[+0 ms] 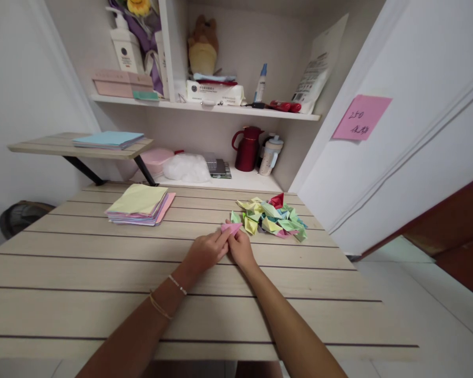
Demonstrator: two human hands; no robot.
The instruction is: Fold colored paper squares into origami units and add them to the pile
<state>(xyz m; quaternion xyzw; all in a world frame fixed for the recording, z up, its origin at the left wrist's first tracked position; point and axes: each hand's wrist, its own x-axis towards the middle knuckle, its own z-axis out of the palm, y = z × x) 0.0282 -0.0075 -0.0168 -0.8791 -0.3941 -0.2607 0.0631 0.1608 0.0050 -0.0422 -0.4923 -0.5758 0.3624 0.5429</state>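
A small piece of folded pink paper (232, 228) is pinched between both hands above the slatted table (142, 268). My left hand (208, 248) grips it from the left, fingers closed. From the right, my right hand (240, 247) holds it too, with its fingers curled and partly hidden. Just beyond and to the right lies a heap of folded paper boats (271, 212) in green, yellow, blue, pink and red. A stack of square paper sheets (140, 202), yellow on top, sits at the left back of the table.
A raised wooden stand (47, 144) at the back left bears blue paper (108, 138). Behind the table, a shelf holds a dark red jug (247, 149), a cup (270, 156) and a white plastic bag (189, 168). A pink note (361, 116) sticks to the right wall.
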